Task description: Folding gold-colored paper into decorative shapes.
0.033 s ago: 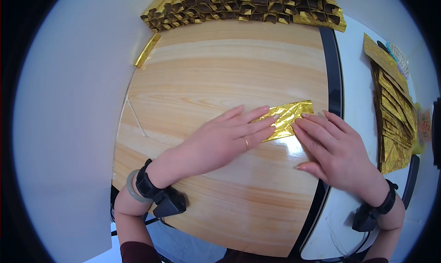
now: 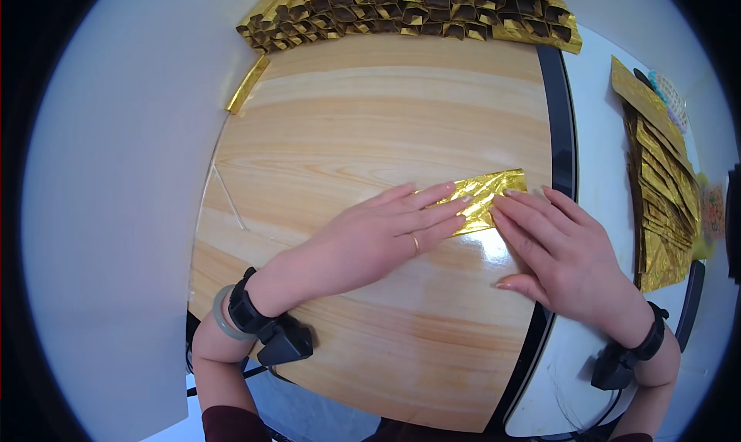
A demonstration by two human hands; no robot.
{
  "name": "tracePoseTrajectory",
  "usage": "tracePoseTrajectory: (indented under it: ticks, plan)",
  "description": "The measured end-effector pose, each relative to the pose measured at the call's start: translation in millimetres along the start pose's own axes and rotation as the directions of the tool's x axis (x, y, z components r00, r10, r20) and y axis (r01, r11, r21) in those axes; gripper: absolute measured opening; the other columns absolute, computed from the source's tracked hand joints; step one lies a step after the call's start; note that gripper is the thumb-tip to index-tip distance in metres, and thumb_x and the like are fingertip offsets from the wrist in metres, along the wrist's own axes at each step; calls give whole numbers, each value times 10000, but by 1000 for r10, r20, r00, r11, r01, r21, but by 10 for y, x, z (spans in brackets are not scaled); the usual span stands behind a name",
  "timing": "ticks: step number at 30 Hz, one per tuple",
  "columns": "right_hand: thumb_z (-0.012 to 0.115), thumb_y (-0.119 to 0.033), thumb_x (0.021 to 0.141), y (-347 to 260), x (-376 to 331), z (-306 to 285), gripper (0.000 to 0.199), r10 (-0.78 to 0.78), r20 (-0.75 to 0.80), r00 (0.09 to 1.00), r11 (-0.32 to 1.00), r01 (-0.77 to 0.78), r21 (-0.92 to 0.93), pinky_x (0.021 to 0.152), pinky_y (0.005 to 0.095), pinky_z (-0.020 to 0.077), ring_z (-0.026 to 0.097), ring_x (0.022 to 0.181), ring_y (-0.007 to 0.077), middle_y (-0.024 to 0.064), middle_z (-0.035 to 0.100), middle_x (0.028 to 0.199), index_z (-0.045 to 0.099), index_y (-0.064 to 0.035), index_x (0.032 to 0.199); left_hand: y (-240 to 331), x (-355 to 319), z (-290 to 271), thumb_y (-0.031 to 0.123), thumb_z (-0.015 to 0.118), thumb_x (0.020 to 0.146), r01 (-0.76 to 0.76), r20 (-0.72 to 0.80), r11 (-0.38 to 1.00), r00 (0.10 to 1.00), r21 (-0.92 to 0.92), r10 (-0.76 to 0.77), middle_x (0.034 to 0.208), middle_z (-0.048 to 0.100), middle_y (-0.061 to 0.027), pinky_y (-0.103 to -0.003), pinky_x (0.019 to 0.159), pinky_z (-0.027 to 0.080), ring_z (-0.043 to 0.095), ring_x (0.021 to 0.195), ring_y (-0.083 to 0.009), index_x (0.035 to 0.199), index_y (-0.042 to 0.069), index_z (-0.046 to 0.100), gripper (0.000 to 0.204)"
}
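A folded piece of gold foil paper (image 2: 488,197) lies flat on a round pale wooden board (image 2: 370,118). My left hand (image 2: 378,237) lies palm down with its fingers stretched over the left half of the paper, pressing it to the board. My right hand (image 2: 559,249) is flat too, and its fingertips rest on the paper's right lower edge. Each wrist carries a black band with a small device, and a pale bangle sits on the left wrist.
Several small folded gold pieces (image 2: 417,10) are piled along the board's far edge. One gold strip (image 2: 247,84) lies at the far left rim. A stack of gold sheets (image 2: 664,195) rests on the white table (image 2: 594,133) to the right.
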State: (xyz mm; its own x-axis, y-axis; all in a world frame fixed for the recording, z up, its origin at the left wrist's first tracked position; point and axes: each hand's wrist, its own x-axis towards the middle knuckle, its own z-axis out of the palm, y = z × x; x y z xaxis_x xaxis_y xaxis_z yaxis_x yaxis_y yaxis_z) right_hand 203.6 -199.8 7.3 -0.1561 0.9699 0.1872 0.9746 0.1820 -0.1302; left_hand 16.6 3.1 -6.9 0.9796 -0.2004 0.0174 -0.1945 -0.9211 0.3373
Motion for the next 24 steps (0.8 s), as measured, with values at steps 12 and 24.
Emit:
tracePoseTrajectory:
  ticks: [12,24]
  plan:
    - [590,-577,790,-37,-14,-74,832,70,83,994,997,-72,18,1082,441,315,434,1291,301,208,446,1376,443,57,1309,75,25,-19,92,551,878,205,9,978,979,32,-205,1528,256,-110,-476,1127,216,254,1410,-253,1458,79,256,651]
    - [510,-718,745,-333,362,206,1079,6,6,1000,986,-7,168,1127,421,239,314,1352,383,328,353,1392,343,193,1299,98,6,-22,157,544,912,246,21,969,969,-26,-245,1535,190,-165,-517,1127,169,221,1419,-259,1479,5,80,748]
